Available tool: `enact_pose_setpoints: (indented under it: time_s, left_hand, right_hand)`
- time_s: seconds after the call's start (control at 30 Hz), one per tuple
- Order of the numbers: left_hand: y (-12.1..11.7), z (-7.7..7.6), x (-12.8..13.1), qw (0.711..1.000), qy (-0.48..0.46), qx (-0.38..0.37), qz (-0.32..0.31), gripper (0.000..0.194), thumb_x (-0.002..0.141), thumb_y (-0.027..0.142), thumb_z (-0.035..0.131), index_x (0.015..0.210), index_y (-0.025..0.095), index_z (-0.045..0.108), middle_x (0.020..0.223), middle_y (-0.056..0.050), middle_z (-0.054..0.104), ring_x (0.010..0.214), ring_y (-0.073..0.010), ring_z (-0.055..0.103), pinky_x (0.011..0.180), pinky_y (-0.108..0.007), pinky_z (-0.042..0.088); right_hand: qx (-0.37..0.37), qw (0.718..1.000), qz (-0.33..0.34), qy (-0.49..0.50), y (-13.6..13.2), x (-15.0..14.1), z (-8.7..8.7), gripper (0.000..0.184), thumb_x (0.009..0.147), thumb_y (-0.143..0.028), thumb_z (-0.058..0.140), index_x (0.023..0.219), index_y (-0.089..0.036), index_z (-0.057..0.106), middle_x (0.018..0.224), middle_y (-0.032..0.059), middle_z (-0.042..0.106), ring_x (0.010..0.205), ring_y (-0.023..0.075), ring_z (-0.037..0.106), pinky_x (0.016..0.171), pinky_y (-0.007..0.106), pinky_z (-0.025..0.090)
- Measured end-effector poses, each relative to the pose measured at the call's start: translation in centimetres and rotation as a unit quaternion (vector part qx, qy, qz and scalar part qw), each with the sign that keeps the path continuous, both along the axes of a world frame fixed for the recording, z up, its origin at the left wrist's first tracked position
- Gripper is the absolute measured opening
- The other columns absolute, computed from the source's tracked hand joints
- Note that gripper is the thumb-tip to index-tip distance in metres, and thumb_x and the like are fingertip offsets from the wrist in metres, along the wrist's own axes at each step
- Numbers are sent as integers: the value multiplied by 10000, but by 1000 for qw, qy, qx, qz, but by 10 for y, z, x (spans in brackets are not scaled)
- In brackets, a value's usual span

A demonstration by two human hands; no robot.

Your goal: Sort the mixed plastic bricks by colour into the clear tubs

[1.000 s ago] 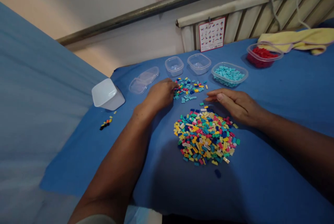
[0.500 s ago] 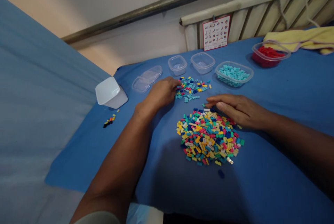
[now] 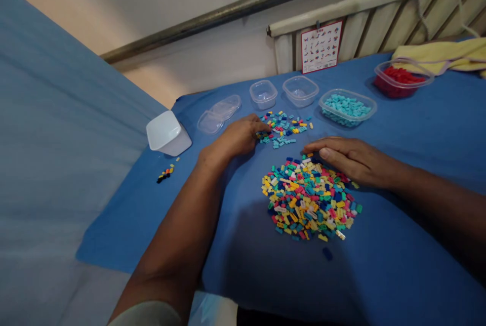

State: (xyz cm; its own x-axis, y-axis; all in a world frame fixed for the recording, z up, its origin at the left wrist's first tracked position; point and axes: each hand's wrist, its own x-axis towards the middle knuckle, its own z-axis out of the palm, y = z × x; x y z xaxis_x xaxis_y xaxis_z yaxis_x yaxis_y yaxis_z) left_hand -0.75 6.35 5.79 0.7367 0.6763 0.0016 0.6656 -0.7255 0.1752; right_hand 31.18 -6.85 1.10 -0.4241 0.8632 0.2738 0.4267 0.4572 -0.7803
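Observation:
My left hand [image 3: 243, 136] reaches into a small spread of mixed building bricks [image 3: 286, 126], mostly turquoise with some yellow, red and dark blue. Its index finger stretches out onto the bricks there, while the other fingers are partly hidden. Closer to me lies a large heap of tiny building bricks [image 3: 309, 199] in many colours. My right hand [image 3: 351, 159] rests on its side at the far right edge of this heap, fingers extended and held together, with a few bricks by the fingertips. No brick shows in its grip.
Behind the bricks stand two clear tubs [image 3: 263, 94], a tub of turquoise bricks [image 3: 347, 108] and a tub of red bricks [image 3: 402, 79]. Clear lids [image 3: 218, 113] lie left, near a tipped white container [image 3: 169, 133] and a few loose bricks [image 3: 166, 173]. A radiator [image 3: 379, 19] lines the back.
My left hand's index finger has shifted slightly nearer over the small spread of bricks. My right hand stays beside the heap. The whole view has moved slightly.

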Motion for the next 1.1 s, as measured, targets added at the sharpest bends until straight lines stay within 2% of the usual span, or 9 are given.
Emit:
enact_pose_setpoints:
  time_s: [0.13,0.27,0.37,0.47,0.57,0.7,0.9,1.0,1.1]
  left_hand:
    - [2,1,-2,1000,27,-4,14,520,951,83,528,1359,273,790,1262,-74,744,1125,-247,711,996,-362,562]
    - [1,6,-5,999,29,-21,41,561,944,111,582,1464,267,722,1286,-73,753,1107,-251,714,994,-370,565]
    - [-1,7,-5,1000,7,-20,4,581,932,80,566,1449,287,730,1342,-69,722,1151,-239,702,1011,-354,550]
    - [-1,4,-5,999,8,-17,-30,516,943,73,534,1326,299,795,1243,-59,734,1091,-227,706,941,-335,546]
    - [0,2,-3,999,17,-15,-32,492,945,77,527,1305,275,799,1216,-66,741,1082,-227,704,934,-339,543]
    - [-2,7,-1,999,46,-17,-8,442,920,89,547,1246,235,808,1210,-82,762,1095,-251,704,952,-364,541]
    - [-3,16,-6,996,52,-59,44,275,905,206,676,1142,203,817,1064,-70,780,871,-231,691,762,-351,498]
    - [-3,19,-7,994,57,-85,46,266,915,282,718,1145,189,815,1023,-56,778,848,-221,682,739,-338,481]
    - [-4,22,-5,993,66,-76,57,308,915,321,732,1175,173,806,1046,-72,767,882,-230,680,761,-332,485]
  right_hand:
    - [0,1000,-6,-4,1,-1,2,419,1123,-525,513,1336,-323,811,1302,46,831,1196,314,783,1078,501,636]
    - [-14,1000,-8,-5,0,-1,1,391,1113,-526,548,1324,-326,809,1280,44,831,1125,302,795,1026,486,653]
    - [-28,1000,-11,-3,0,-1,0,389,1112,-534,556,1315,-319,808,1249,50,836,1055,292,803,980,472,665]
    - [-33,999,-10,-4,0,-1,-1,387,1108,-538,571,1324,-312,800,1259,54,830,1061,287,798,961,459,667]
    - [-34,999,-8,-1,0,-1,-2,383,1103,-541,584,1326,-311,795,1265,58,828,1069,291,795,931,455,673]
    - [-44,999,-13,4,-1,-1,-4,381,1090,-558,604,1315,-321,800,1236,59,832,1028,289,801,904,454,682]
    - [-53,998,-17,9,-2,-1,-5,374,1068,-562,637,1299,-322,808,1258,67,824,1011,296,798,885,467,681]
    - [-65,998,-18,6,-1,0,-4,402,1060,-584,644,1299,-307,810,1253,75,825,989,290,798,863,453,678]
    - [-79,997,-16,7,-1,0,-3,436,1049,-616,651,1305,-301,811,1245,83,829,978,294,800,843,446,677]
